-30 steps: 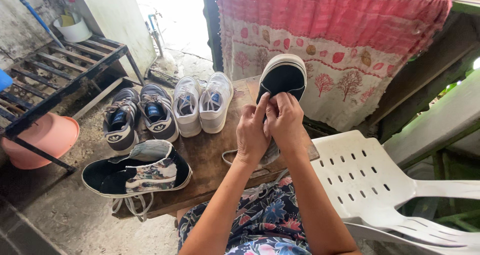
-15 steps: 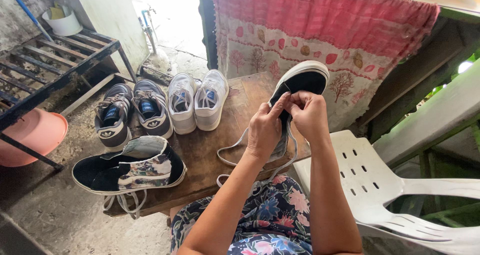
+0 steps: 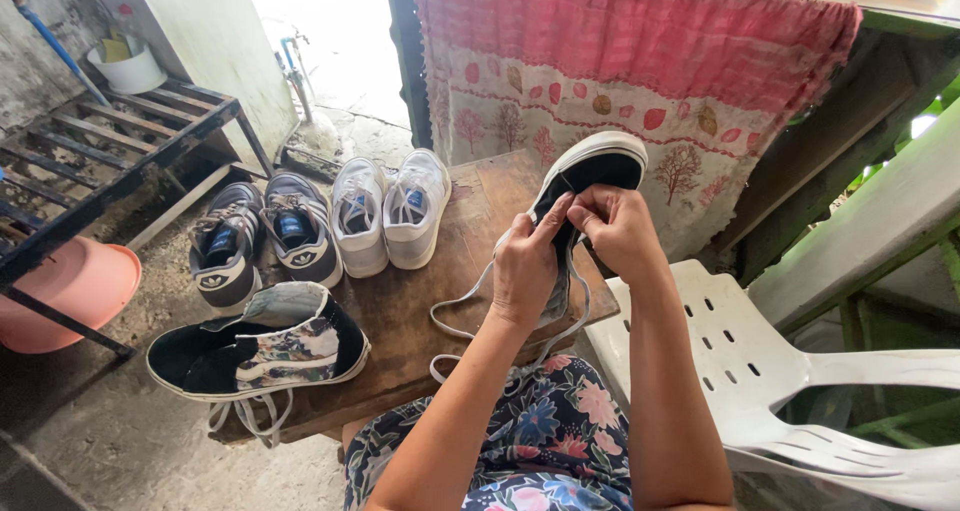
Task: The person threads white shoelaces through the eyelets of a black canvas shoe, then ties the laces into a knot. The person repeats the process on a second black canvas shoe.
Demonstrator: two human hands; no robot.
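Observation:
Both my hands hold up a black high-top sneaker (image 3: 597,163) with a white sole, toe pointing away. My left hand (image 3: 527,266) pinches the shoe's upper near the eyelets. My right hand (image 3: 618,231) grips the other side of the lacing area. A white shoelace (image 3: 462,301) hangs in loops from the shoe down to the wooden table (image 3: 420,311). The matching sneaker (image 3: 262,349), with a floral side panel, lies on its side at the table's left corner.
A white pair of sneakers (image 3: 388,211) and a grey pair (image 3: 262,239) stand on the table. A white plastic chair (image 3: 760,371) is at right. A pink basin (image 3: 62,293) sits under a dark metal rack (image 3: 110,156). A red patterned cloth (image 3: 640,71) hangs behind.
The held shoe has shifted right and slightly lower over the second. More lace now hangs loose in loops below my hands. The view has drifted a little.

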